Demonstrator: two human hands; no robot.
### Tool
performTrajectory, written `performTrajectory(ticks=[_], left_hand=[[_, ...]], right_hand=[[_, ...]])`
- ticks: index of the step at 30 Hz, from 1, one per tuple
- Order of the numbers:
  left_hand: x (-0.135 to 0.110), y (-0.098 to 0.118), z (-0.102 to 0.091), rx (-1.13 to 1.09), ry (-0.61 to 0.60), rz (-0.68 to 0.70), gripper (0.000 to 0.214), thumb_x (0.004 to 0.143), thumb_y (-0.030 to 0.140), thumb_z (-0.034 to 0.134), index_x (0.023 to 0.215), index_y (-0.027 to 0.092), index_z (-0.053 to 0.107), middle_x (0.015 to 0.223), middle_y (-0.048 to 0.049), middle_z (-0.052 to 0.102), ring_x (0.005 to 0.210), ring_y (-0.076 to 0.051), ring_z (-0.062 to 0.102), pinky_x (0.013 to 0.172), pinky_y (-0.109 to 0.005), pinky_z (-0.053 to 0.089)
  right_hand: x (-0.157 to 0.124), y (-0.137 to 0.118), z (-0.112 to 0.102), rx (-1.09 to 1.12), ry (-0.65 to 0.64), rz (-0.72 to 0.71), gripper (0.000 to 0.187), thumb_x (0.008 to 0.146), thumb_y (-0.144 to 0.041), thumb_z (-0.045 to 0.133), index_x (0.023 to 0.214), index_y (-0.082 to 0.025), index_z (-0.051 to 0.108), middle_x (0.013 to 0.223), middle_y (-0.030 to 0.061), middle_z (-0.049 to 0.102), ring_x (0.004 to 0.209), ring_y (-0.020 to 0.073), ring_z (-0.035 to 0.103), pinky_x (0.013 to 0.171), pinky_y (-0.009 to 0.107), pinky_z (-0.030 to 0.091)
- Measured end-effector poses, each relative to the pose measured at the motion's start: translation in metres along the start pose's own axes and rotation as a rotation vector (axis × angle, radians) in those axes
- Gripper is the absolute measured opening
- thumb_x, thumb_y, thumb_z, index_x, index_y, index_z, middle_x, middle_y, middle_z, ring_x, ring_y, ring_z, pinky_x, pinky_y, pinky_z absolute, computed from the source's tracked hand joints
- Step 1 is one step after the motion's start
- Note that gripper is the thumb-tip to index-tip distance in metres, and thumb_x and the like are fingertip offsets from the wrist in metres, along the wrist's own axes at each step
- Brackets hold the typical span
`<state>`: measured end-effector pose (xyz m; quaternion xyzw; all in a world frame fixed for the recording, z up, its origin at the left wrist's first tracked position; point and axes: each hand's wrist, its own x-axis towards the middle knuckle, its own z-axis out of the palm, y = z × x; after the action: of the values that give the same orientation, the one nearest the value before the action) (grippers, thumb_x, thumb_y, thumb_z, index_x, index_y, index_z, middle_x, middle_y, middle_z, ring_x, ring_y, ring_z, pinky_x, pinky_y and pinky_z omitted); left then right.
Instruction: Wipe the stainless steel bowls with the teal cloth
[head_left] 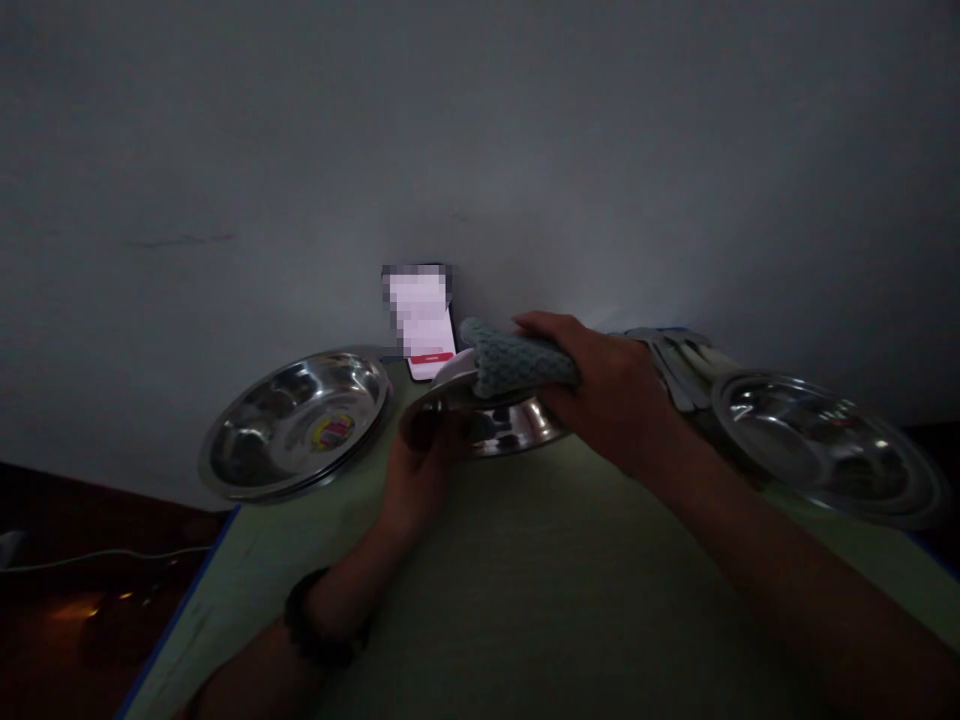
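Tilted above the table's middle is a shiny metal basin [510,428], its underside partly toward me. My left hand [421,475] grips its left edge from below, the fingers mostly behind the metal. A folded grey-blue cloth [521,362] is clasped in my right hand [604,375] and lies against the basin's upper rim. To the left stands a stack of metal basins [296,425], the top one with a round red and yellow sticker. Another metal basin or stack [825,445] sits at the right edge of the table.
A lit phone [421,320] leans on the grey wall [480,130] behind the basin. Behind my right hand lie several pale, flat items [682,365], blurred. The green tabletop [480,580] has blue edges. A white cable [112,553] runs at lower left.
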<state>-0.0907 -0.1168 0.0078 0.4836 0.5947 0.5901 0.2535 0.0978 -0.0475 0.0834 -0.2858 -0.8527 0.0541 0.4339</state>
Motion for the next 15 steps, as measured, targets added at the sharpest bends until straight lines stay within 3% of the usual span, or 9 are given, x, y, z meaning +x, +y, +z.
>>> performTrajectory(ticks=[3, 8, 12, 15], left_hand=[[-0.001, -0.001, 0.000, 0.005, -0.018, -0.014, 0.029, 0.081, 0.038, 0.063, 0.105, 0.022, 0.065, 0.105, -0.0058, 0.071, 0.103, -0.027, 0.064, 0.093, -0.044, 0.050], [0.001, -0.005, 0.000, -0.028, -0.016, -0.023, 0.035, 0.080, 0.038, 0.065, 0.110, 0.022, 0.064, 0.113, -0.0074, 0.069, 0.112, -0.028, 0.060, 0.099, -0.046, 0.045], [0.004, -0.012, 0.001, -0.085, -0.021, -0.058, 0.037, 0.079, 0.041, 0.065, 0.109, 0.020, 0.065, 0.116, -0.0092, 0.068, 0.114, -0.030, 0.059, 0.101, -0.048, 0.043], [0.005, -0.017, 0.002, -0.114, -0.030, -0.079, 0.038, 0.079, 0.043, 0.064, 0.110, 0.020, 0.065, 0.116, -0.0095, 0.068, 0.116, -0.030, 0.058, 0.102, -0.048, 0.043]], right_hand=[[-0.001, -0.001, 0.002, 0.022, 0.035, -0.018, 0.038, 0.078, -0.013, 0.053, 0.114, -0.023, 0.059, 0.113, 0.0032, 0.069, 0.100, 0.0232, 0.066, 0.087, 0.041, 0.053], [-0.004, 0.013, 0.010, 0.075, 0.081, 0.049, 0.032, 0.080, -0.016, 0.055, 0.110, -0.023, 0.061, 0.103, 0.0020, 0.072, 0.089, 0.0214, 0.068, 0.079, 0.037, 0.054], [-0.013, 0.033, 0.031, 0.168, 0.138, 0.238, 0.022, 0.085, -0.033, 0.056, 0.102, -0.021, 0.062, 0.089, 0.0046, 0.072, 0.079, 0.0222, 0.067, 0.069, 0.036, 0.053], [-0.026, 0.039, 0.054, 0.278, 0.179, 0.393, 0.025, 0.088, -0.042, 0.051, 0.096, -0.020, 0.062, 0.087, 0.0068, 0.071, 0.081, 0.0226, 0.066, 0.070, 0.037, 0.052]])
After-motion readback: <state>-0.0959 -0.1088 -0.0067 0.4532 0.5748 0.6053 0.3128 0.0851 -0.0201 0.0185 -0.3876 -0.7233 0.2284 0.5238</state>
